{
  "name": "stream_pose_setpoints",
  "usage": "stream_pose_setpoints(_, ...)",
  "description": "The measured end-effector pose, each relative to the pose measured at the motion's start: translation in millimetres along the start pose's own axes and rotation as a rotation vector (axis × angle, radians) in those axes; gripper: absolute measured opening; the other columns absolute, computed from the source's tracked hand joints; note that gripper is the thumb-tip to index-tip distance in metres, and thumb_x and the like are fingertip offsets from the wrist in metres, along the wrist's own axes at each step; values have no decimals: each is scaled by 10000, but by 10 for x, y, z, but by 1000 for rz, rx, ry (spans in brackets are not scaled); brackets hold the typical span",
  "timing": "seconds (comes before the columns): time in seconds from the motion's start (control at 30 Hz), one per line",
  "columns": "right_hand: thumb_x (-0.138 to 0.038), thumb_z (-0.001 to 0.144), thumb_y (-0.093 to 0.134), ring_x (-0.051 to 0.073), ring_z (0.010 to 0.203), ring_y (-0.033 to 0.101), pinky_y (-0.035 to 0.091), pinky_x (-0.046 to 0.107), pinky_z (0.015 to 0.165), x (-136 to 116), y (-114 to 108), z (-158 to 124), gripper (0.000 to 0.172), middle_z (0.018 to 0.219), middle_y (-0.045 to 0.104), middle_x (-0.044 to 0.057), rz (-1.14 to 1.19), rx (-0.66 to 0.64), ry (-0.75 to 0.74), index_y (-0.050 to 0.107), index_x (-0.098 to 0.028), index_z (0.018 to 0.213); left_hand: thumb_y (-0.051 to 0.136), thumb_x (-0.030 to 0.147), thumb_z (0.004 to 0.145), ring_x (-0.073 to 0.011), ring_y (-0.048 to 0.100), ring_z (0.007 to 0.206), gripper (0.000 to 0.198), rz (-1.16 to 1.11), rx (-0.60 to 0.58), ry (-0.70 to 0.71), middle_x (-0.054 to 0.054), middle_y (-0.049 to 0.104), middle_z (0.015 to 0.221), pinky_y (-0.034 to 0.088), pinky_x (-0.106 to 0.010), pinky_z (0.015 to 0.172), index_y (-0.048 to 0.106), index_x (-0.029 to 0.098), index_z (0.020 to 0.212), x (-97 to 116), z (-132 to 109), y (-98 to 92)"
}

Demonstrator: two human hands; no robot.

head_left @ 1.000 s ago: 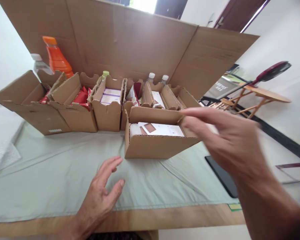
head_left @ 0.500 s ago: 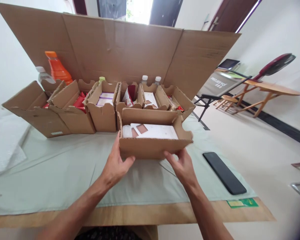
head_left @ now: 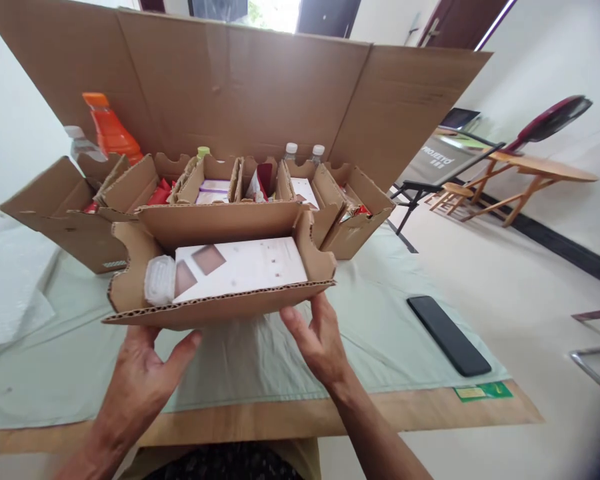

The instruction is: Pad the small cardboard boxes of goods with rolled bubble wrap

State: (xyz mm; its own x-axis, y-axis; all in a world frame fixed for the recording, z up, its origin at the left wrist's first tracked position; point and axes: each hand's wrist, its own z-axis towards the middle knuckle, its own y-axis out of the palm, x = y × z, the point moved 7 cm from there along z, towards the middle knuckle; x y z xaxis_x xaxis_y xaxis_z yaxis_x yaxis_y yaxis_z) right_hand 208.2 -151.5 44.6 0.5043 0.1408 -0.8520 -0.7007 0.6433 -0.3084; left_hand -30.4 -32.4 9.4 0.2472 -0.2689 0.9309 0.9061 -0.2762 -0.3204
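Observation:
Both my hands hold up an open-topped cardboard box (head_left: 230,218) from below, tilted so that its inside faces me. Inside lie a white box (head_left: 245,267) with brown squares printed on it and a clear plastic thing (head_left: 161,280) at the left end. My left hand (head_left: 147,373) is under the left part, its fingers partly hidden behind the cardboard and its thumb toward the front. My right hand (head_left: 320,343) supports the right part, with its fingertips out of sight under the box. Behind it stands a row of similar cardboard bins (head_left: 200,181).
A tall cardboard panel (head_left: 240,87) stands behind the bins, with an orange bottle (head_left: 113,130) in front of it. A black phone (head_left: 449,335) lies on the pale green cloth (head_left: 375,320) at right. Bubble wrap (head_left: 13,287) lies at left. Beyond are a folding chair (head_left: 433,160) and a wooden table (head_left: 545,167).
The held box has moved left and nearer to me, and it now tilts more toward me. Both hands have shifted left with it.

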Motion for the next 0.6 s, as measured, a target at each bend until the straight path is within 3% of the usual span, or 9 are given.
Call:
stream_pose_setpoints(0.13, -567, 990, 535, 334, 1348, 583, 453, 509, 1142, 262, -383, -264, 559, 1393, 663, 137, -59, 118, 58, 588, -223, 1427, 684, 439, 890, -375, 461, 1466, 714, 27, -90, 50, -142, 608, 1445, 291, -592, 1262, 425, 234, 1523, 54, -199, 396)
stream_pose_setpoints(0.23, -580, 1031, 430, 320, 1464, 475, 372, 538, 1210, 510, -788, -491, 596, 1476, 609, 126, -73, 298, 122, 522, -226, 1501, 646, 321, 910, -388, 351, 1536, 861, 5, -233, 93, -182, 435, 1607, 276, -624, 1260, 200, 214, 1639, 69, -543, 827)
stream_pose_setpoints(0.37, -701, 1011, 261, 268, 1521, 405, 307, 530, 1256, 790, -1175, -375, 752, 1568, 524, 111, 25, 497, 167, 424, -225, 1570, 664, 228, 875, -434, 232, 1576, 1057, -34, -437, 170, -180, 175, 1730, 283, -680, 1238, -31, 270, 1670, 163, -979, 1271)
stream_pose_setpoints(0.47, -771, 974, 232, 272, 1432, 528, 395, 502, 1206, 954, -1298, -114, 822, 1466, 624, 121, 61, 451, 197, 522, -212, 1501, 628, 185, 849, -438, 262, 1564, 1040, -60, -466, 173, -135, 152, 1741, 354, -672, 1205, 4, 339, 1666, 223, -1133, 1347)
stream_pose_setpoints(0.6, -806, 962, 222, 290, 1308, 633, 516, 474, 1085, 1107, -1353, -51, 841, 1286, 733, 127, 17, 372, 220, 660, -202, 1349, 544, 219, 933, -324, 594, 1290, 843, -18, -370, 125, -132, 384, 1629, 536, -535, 1057, 120, 369, 1647, 164, -923, 1129)
